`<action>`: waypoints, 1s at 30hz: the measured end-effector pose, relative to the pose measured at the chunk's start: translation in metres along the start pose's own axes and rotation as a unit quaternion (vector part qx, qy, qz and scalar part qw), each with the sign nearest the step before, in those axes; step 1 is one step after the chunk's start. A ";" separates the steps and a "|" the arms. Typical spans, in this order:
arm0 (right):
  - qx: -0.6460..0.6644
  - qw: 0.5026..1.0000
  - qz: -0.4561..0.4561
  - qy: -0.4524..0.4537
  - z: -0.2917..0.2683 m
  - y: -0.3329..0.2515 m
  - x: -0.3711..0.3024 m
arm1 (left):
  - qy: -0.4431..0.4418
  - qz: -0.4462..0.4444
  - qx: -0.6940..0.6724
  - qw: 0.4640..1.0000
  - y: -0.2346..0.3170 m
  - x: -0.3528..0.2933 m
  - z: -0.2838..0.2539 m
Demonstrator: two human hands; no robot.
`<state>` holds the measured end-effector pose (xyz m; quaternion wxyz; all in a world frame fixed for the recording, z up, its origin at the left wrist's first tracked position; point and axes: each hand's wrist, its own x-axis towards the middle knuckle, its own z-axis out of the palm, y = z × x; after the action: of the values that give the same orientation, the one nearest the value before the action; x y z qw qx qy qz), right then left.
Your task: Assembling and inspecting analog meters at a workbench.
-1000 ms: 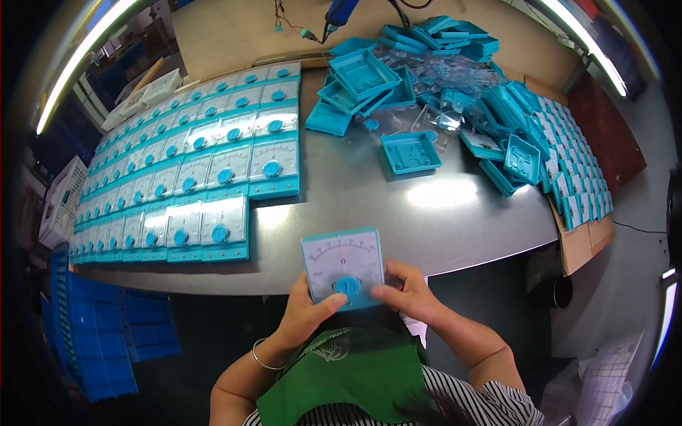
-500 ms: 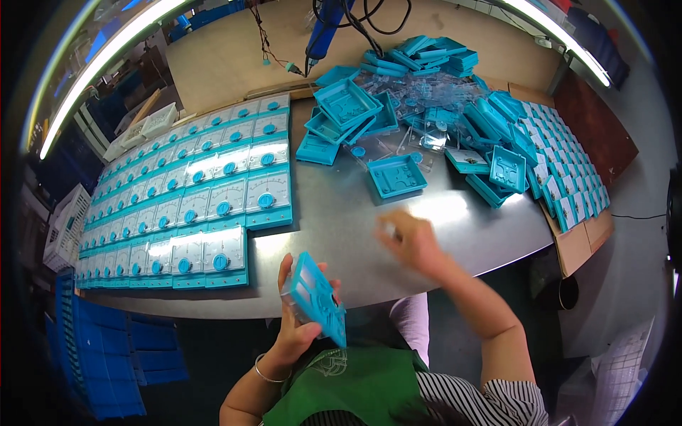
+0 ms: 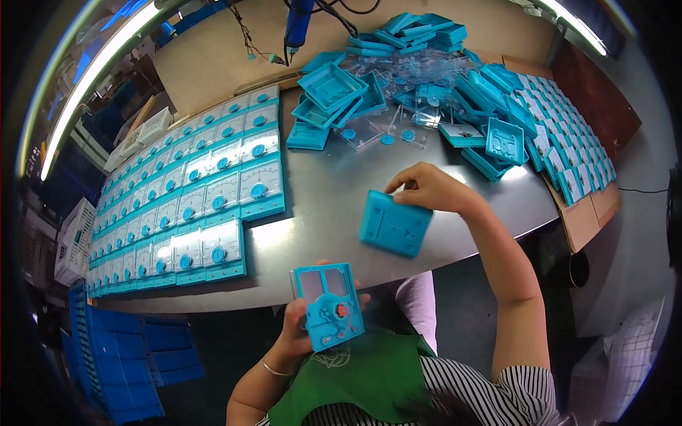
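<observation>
My left hand (image 3: 296,325) grips a meter housing (image 3: 328,307) close to my body. Its teal back faces up, with a red part and fine wiring showing in the lower half; a clear cover edge sticks out at its left side. Over the table's front part, my right hand (image 3: 429,187) pinches the top edge of a teal tray-shaped case (image 3: 396,224), whose outer bottom with raised marks and small holes faces me. Assembled meters (image 3: 258,190) with clear fronts and blue knobs stand in rows on the left.
More teal cases (image 3: 330,86) lie heaped at the back centre beside a pile of clear covers (image 3: 426,71). Blue knobs (image 3: 408,135) lie loose near them. Meter parts with white plates (image 3: 561,157) fill cardboard at right. A blue electric screwdriver (image 3: 298,28) hangs overhead.
My right hand has picked up the teal case that lay on the table and brought it nearer. The housing in my left hand has turned so its back faces up.
</observation>
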<state>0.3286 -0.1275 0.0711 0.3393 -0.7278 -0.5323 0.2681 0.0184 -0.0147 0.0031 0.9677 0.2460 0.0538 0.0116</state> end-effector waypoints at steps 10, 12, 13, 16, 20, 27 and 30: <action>-0.287 0.952 0.016 0.101 0.083 -0.015 -0.053 | 0.096 0.174 0.164 0.966 0.019 -0.010 -0.001; -0.181 0.966 -0.081 0.164 0.089 -0.024 -0.053 | 0.090 0.204 0.180 0.958 0.022 -0.008 -0.008; -0.177 0.968 -0.089 0.156 0.097 -0.024 -0.052 | 0.077 0.214 0.184 0.956 0.025 -0.007 -0.008; -0.274 0.950 -0.057 0.139 0.111 -0.025 -0.053 | 0.054 0.239 0.209 0.947 0.023 -0.002 -0.013; -0.010 0.992 -0.096 0.079 0.119 -0.050 -0.055 | 0.083 0.254 0.225 0.937 0.017 -0.005 -0.016; 0.168 0.978 -0.106 0.057 0.166 -0.061 -0.054 | 0.088 0.294 0.247 0.919 0.016 -0.004 -0.018; 0.159 0.978 -0.119 0.071 0.172 -0.057 -0.057 | 0.082 0.288 0.249 0.921 0.014 -0.005 -0.017</action>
<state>0.1492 -0.1341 0.0099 0.5167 -0.6133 -0.5403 0.2550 0.0120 0.0055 -0.0041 0.8226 0.4818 0.0612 0.2957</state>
